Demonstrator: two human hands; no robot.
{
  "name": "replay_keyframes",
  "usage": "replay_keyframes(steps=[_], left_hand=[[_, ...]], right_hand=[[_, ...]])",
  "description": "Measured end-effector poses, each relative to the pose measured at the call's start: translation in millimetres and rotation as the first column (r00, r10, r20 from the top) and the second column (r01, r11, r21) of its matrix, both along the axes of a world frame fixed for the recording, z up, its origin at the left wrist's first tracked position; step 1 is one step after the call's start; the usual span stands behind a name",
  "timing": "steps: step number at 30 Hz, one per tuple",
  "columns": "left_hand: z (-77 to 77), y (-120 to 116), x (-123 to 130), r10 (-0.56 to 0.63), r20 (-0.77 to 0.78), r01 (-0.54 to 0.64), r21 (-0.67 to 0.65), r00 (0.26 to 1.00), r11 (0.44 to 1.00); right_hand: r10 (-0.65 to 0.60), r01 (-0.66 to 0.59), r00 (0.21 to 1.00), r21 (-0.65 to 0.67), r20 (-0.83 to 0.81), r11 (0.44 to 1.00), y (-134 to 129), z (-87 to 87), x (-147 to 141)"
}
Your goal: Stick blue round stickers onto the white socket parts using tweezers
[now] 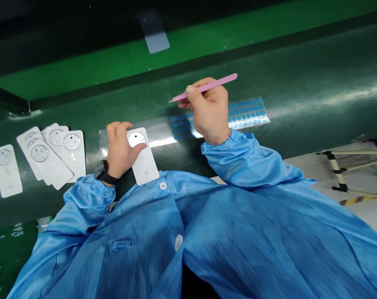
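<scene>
My left hand has its thumb over the face of a white rounded panel and its fingers at the top left edge. A round silvery patch with small dark spots shows near the panel's upper end, and its lower end meets my blue coat. My right hand pinches pink tweezers, their thin tip pointing left over the green table. Beneath that hand lies a clear sheet of small blue round stickers, partly hidden by my hand and wrist. Its clear strip runs left toward the panel.
Several overlapping white panels with round patches lie at left, with a single panel farther left. Another pale panel rests on the green ledge at the back. A pipe-framed rack stands on the floor at right.
</scene>
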State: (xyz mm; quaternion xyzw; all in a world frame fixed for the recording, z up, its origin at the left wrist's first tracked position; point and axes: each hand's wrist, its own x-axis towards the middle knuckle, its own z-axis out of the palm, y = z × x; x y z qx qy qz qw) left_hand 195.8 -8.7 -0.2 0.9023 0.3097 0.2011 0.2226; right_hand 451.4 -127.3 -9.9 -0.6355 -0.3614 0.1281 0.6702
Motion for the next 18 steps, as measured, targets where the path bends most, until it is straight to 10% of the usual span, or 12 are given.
replay_keyframes(steps=[4, 12, 15, 18], left_hand=[[25.9, 56, 9, 0.163, 0.125, -0.154, -0.081, 0.979, 0.985], [138.0, 221, 87, 0.443, 0.115, -0.447, 0.008, 0.889, 0.895], [142.3, 227, 141, 0.52, 0.025, -0.521, 0.057, 0.854, 0.852], [113.8, 199, 205, 0.412, -0.117, -0.406, 0.072, 0.904, 0.911]], right_hand=[[-0.12, 0.128, 0.991, 0.163, -0.059, 0.978, 10, 6.1, 23], [-0.103, 0.128, 0.952, 0.067, -0.288, 0.989, 11, 9.0, 29], [-0.072, 0.079, 0.961, 0.017, -0.266, 0.997, 7, 16.5, 26], [-0.069, 0.066, 0.974, -0.018, -0.217, 0.998, 2, 23.4, 27]])
